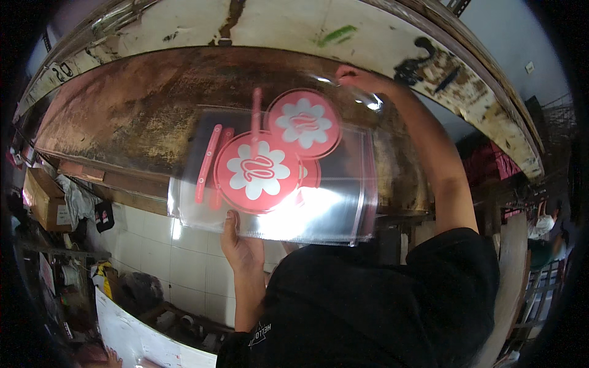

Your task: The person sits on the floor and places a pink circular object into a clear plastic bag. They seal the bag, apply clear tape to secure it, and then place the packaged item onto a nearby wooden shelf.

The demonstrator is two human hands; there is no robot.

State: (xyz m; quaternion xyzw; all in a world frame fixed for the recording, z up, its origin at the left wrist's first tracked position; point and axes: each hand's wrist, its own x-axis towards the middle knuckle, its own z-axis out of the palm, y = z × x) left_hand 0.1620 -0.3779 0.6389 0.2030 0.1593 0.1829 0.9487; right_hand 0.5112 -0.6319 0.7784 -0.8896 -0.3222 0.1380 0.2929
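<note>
My left hand pinches the near edge of a stack of clear plastic bags lying on a worn brown work surface. Inside or on the bags lie round pink fans with a white flower print, a second one partly overlapping it, and loose pink handle strips to their left. My right hand reaches to the far right corner of the bags and grips the plastic flap there.
A paint-stained pale ledge curves behind the work surface. A cardboard box and clutter sit low on the left above a white tiled floor. A white sheet lies below left. Another person stands far right.
</note>
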